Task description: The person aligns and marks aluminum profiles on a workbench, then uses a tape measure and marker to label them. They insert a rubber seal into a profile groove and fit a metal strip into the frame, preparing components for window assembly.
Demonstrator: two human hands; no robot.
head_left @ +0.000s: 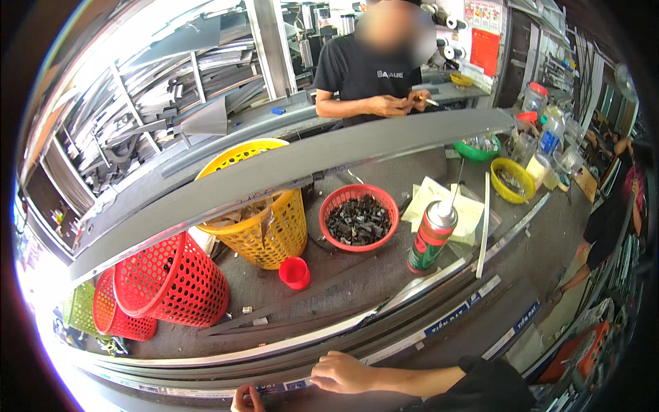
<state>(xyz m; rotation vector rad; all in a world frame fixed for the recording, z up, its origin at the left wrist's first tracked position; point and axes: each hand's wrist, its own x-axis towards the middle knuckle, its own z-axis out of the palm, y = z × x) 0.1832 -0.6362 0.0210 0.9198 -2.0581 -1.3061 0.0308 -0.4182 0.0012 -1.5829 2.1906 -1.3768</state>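
Observation:
My right hand point(341, 373) lies over the long dark grey profiles point(226, 374) along the near edge of the workbench. Its fingers curl down, and whatever they hold is hidden beneath the knuckles. Lower and to the left, my left hand point(247, 399) is partly cut off by the picture's bottom edge. A bent finger and thumb show there, close together beside the same profiles; I cannot make out anything between them. Blue and white labels point(449, 319) run along the profiles to the right of my hands.
A wide grey panel point(288, 161) crosses over a yellow basket point(264, 233). Red baskets point(175, 281) stand at left. Midbench are a red bowl of black pieces point(360, 216), a red cup point(294, 273) and a spray can point(432, 237). A person point(374, 75) stands opposite.

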